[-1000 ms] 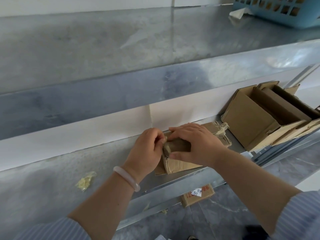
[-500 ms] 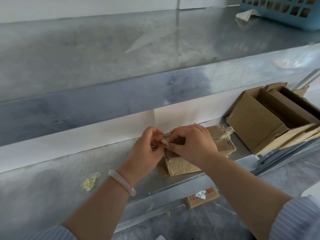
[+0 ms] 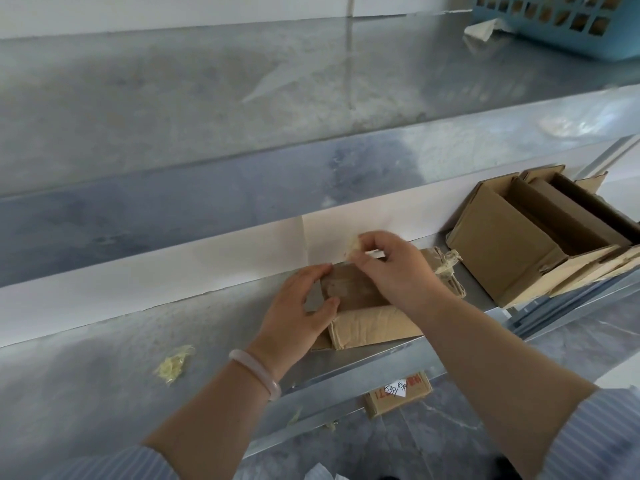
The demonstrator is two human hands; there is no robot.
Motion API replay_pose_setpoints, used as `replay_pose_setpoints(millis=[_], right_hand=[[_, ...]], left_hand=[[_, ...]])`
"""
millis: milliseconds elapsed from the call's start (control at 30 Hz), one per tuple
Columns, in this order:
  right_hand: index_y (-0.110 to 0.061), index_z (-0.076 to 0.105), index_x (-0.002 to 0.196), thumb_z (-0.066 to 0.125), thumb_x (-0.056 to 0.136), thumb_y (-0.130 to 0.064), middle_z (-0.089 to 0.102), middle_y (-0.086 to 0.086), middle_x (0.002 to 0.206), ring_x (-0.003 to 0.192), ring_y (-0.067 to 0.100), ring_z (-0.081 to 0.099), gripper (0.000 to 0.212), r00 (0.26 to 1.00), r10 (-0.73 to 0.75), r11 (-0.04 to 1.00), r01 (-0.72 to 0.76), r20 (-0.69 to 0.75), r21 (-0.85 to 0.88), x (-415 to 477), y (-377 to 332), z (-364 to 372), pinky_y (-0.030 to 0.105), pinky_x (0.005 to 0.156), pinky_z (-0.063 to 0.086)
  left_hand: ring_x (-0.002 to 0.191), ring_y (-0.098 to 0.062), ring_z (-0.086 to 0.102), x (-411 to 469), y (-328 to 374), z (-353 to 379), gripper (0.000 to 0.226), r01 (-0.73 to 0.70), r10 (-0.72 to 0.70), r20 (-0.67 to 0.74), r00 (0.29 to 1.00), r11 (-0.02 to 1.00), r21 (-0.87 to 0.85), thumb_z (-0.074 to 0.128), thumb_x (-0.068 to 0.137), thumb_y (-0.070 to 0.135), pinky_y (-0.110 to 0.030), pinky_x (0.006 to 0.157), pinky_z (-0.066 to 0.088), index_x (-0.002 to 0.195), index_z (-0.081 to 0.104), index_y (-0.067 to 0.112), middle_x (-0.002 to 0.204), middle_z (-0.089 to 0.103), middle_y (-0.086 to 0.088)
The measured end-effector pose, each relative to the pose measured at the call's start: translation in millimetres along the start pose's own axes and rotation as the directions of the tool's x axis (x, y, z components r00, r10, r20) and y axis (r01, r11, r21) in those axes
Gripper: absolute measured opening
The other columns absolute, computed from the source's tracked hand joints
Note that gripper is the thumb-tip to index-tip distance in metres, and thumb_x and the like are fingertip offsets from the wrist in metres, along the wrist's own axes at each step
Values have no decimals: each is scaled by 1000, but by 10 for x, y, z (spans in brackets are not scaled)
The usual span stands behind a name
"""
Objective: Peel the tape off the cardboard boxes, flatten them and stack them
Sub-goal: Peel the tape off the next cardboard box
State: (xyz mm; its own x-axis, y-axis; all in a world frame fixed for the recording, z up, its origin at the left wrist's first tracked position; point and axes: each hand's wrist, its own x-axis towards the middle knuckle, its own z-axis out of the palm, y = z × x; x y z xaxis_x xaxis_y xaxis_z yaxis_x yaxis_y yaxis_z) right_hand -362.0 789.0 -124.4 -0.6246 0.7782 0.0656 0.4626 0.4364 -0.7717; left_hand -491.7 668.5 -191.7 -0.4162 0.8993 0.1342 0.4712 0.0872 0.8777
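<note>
**A:** Where's the box being worked on?

**B:** The small cardboard box (image 3: 374,323) lies on the lower metal shelf (image 3: 104,375), close to its front edge, with a hand at each side.

**A:** And the hands?

**B:** The left hand (image 3: 298,306) grips the box's left end, fingers curled over the top and thumb on the near side. The right hand (image 3: 394,271) is raised over the box's far edge, and its thumb and fingertips pinch a yellowish strip of tape (image 3: 354,244). I cannot tell whether that strip is attached to the box.

**A:** What else is on the shelf?

**B:** A tangle of tape (image 3: 448,263) sits at the box's right end. Just beyond it, further right, are the open boxes (image 3: 502,244). A crumpled scrap of tape (image 3: 172,364) lies well apart to the left.

**A:** Anything above?

**B:** A blue basket (image 3: 571,26) stands on the upper shelf, far right. There is a pale bracelet (image 3: 256,372) on the left wrist.
</note>
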Motion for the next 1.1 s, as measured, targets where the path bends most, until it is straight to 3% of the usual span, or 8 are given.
replay_pose_setpoints(millis=[133,300,467,667,733,833,900,1100], right_hand=[[-27,63,75,71,82,-36,65,-18,75,71,-6,56,14,998,46,997,-42,-46,71,-20,39,-53,6,56,40],[-35,60,82,74,79,-25,69,-17,72,65,0,61,17,1000,-14,994,15,-13,104,-115,79,-35,9,54,44],[-23,74,88,71,81,-15,68,-6,83,87,12,57,11,957,-289,913,287,37,-290,-192,82,55,28,83,48],[-19,78,96,61,89,-25,66,0,96,100,23,57,19,897,-440,758,400,49,-516,-285,102,49,45,92,47],[-25,74,111,51,94,-37,66,-2,102,102,22,58,31,891,-444,702,409,91,-583,-337,124,15,44,98,44],[-25,63,129,39,97,-44,62,-4,118,111,21,55,44,878,-437,613,449,194,-650,-407,193,-42,40,100,43],[-22,55,137,37,98,-44,59,-4,126,116,21,53,49,865,-436,552,474,246,-686,-426,236,-67,39,104,41],[-19,44,145,27,96,-56,44,2,149,136,27,40,65,917,-259,545,397,302,-738,-392,162,-57,47,115,29]], left_hand=[[118,2,48,14,3,-13,42,29,-29,11,1000,999,-16,55,75,55,-37,100,47,116,46,61,124,51,24],[117,2,50,18,-10,-16,47,57,-57,11,998,998,-17,57,74,56,-38,99,47,121,49,56,124,54,23],[121,1,48,6,-21,-49,46,52,-52,26,998,999,-10,57,75,59,-39,101,46,120,46,61,128,53,24],[115,3,55,-8,-29,-97,42,76,-73,50,996,994,-77,61,82,56,-28,99,48,122,48,59,127,54,22],[106,8,58,-36,-32,-79,34,147,-149,5,989,972,-182,63,85,47,-21,93,50,111,51,65,115,60,29],[102,-3,65,-118,-34,-8,33,241,-247,19,969,925,-294,58,87,45,-38,89,54,120,59,50,103,70,23],[105,-10,65,-177,5,35,32,230,-225,49,973,934,-275,50,87,48,-44,92,53,116,58,58,106,71,14],[94,-3,61,-221,157,112,39,255,-247,67,967,902,-350,45,100,26,-44,90,53,102,60,63,97,66,17]])
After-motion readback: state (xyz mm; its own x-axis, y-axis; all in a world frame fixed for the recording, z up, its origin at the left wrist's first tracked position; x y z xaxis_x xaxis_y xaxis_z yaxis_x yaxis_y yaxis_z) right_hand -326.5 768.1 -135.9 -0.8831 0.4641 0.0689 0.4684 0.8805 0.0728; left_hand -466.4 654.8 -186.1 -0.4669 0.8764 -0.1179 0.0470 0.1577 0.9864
